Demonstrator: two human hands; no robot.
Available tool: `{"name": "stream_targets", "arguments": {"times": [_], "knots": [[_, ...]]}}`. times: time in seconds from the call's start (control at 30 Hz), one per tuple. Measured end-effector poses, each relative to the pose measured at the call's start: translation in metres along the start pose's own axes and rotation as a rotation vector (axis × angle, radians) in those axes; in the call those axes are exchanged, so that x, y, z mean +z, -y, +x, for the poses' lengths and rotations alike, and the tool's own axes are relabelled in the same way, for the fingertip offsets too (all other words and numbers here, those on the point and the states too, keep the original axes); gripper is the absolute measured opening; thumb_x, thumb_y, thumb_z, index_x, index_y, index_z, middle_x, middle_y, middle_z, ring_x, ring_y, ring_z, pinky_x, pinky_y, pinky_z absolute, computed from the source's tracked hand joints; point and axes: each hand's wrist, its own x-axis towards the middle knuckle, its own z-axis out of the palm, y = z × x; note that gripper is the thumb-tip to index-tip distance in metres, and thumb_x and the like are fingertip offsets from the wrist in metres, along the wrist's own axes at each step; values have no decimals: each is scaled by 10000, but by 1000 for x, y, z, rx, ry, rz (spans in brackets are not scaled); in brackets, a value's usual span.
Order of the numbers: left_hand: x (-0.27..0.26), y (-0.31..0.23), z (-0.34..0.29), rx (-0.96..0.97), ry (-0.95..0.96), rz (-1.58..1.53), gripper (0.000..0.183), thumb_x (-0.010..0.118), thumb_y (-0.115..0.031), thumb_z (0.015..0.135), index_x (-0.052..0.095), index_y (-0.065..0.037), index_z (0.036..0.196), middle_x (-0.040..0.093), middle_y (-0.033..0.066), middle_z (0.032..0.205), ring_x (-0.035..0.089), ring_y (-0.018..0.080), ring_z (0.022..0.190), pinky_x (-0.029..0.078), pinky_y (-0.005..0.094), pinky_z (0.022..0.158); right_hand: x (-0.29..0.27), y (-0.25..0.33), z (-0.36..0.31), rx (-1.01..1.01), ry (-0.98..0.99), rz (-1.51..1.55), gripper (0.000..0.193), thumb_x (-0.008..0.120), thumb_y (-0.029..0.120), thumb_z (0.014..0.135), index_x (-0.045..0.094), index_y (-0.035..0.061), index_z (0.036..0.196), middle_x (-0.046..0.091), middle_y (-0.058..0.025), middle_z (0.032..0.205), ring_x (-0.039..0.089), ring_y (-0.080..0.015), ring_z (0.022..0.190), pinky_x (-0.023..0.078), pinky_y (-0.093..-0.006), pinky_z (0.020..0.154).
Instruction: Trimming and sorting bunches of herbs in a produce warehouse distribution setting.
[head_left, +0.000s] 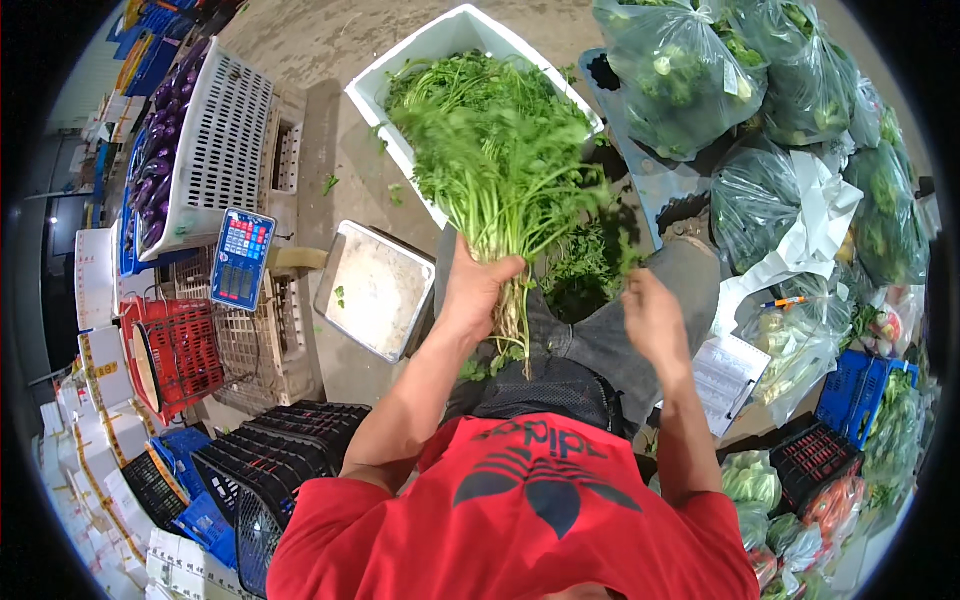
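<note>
My left hand (480, 285) is wrapped around the stems of a bunch of cilantro-like greens (500, 180), its pale roots toward me and its leafy end pointing away. The leaves are slightly blurred and overlap a white foam box (365, 90) heaped with similar greens (460, 80). To the right, my right hand (655, 315) is raised apart from the bunch, its fingers curled together. A small green sprig (628, 255) shows at its fingertips. Between and below the hands, loose greens (580, 265) lie low down by my legs.
A metal scale platform (380, 290) sits left of my legs, with its blue keypad display (242, 258) beside it. Farther left are a white crate (225, 140) of eggplants and a red basket (175, 355). Bagged vegetables (680, 90) and a clipboard (720, 380) are on the right.
</note>
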Motion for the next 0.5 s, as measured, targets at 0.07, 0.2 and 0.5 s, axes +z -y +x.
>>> {"name": "stream_targets", "arguments": {"times": [0.07, 0.2, 0.5], "knots": [[0, 4, -7, 55, 44, 4, 648, 666, 115, 792, 405, -42, 1365, 609, 95, 1142, 636, 183, 992, 545, 331, 856, 21, 19, 1, -60, 3, -120, 272, 637, 135, 913, 643, -16, 1139, 696, -226, 1048, 679, -412, 993, 535, -467, 882], [4, 6, -17, 341, 79, 448, 573, 709, -17, 805, 416, -21, 1297, 630, 143, 1140, 650, 284, 1034, 523, 381, 893, 56, 39, 2, 165, 298, 661, 589, 669, 287, 968, 487, -54, 1411, 612, -201, 1367, 631, -235, 1165, 478, -361, 1006], [8, -5, -53, 568, 254, 1083, 820, 801, -134, 739, 384, 10, 1429, 539, 263, 1245, 553, 468, 1158, 460, 470, 1024, 76, 69, 23, 345, 328, 1385, 322, 694, 208, 972, 618, 42, 1236, 684, -38, 1078, 652, -160, 987, 537, -335, 865]]}}
